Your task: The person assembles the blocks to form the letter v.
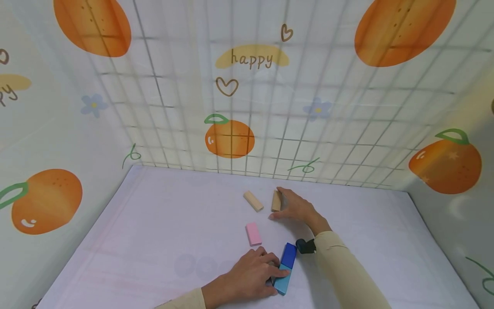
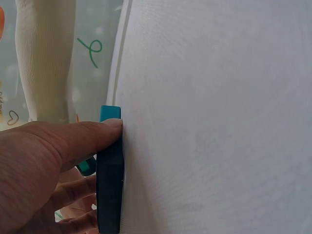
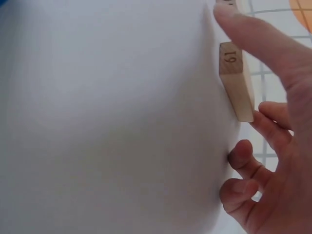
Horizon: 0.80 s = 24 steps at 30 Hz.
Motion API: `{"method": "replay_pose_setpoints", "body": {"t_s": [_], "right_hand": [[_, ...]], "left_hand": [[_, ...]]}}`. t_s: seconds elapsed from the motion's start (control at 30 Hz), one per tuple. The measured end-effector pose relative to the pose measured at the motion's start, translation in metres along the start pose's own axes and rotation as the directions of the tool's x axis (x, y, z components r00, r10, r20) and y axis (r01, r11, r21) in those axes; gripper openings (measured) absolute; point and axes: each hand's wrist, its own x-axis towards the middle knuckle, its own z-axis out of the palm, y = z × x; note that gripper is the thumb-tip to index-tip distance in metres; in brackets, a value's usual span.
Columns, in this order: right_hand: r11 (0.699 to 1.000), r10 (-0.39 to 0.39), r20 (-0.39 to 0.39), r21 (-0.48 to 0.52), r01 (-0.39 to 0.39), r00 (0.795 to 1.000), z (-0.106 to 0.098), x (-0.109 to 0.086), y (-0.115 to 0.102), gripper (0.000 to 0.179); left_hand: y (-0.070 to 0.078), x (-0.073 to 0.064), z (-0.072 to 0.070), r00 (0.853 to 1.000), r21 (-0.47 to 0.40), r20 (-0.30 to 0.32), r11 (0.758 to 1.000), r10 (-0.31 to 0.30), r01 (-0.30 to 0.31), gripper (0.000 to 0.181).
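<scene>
Head view: on the white counter, the left hand grips the light blue block, which meets a dark blue block; a pink block lies nearby. The right hand spreads around a wooden block, beside another wooden piece.

Left wrist: the thumb presses the light blue block.

Right wrist: the thumb stands apart from the wooden block's numbered end, the grasp loose.

Blue block, turquoise block end to end; numbered wooden block beyond.
</scene>
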Motion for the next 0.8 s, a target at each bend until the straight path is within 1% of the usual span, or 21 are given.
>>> {"method": "replay_pose_setpoints", "body": {"t_s": [0.17,0.37,0.47,0.63,0.8], "right_hand": [[1.0,-0.02,-0.009,-0.011,0.02,1.0,0.0003,0.0006,-0.0003,0.113],[0.999,-0.045,-0.028,-0.011,0.045,0.999,-0.0012,-0.0018,-0.0001,0.097],[0.999,-0.044,-0.037,-0.011,0.043,0.998,-0.0014,-0.0035,0.0008,0.091],[0.999,-0.038,-0.048,-0.022,0.037,0.998,-0.0021,-0.0042,0.0013,0.088],[1.0,-0.026,-0.05,-0.016,0.025,0.998,-0.0038,-0.005,-0.0008,0.087]], "left_hand": [[-0.0008,0.0004,-0.0002,1.0,-0.006,0.005,1.0,-0.007,0.007,0.05],[-0.0018,0.001,-0.0003,1.0,-0.007,0.013,1.0,-0.01,0.01,0.05],[-0.0016,0.0008,-0.0002,1.0,-0.017,0.015,1.0,-0.008,0.009,0.05],[-0.0016,0.0019,0.0017,1.0,-0.024,0.024,1.0,-0.01,0.011,0.05],[-0.002,0.0023,0.0032,1.0,-0.012,0.017,1.0,-0.01,0.01,0.049]]}}
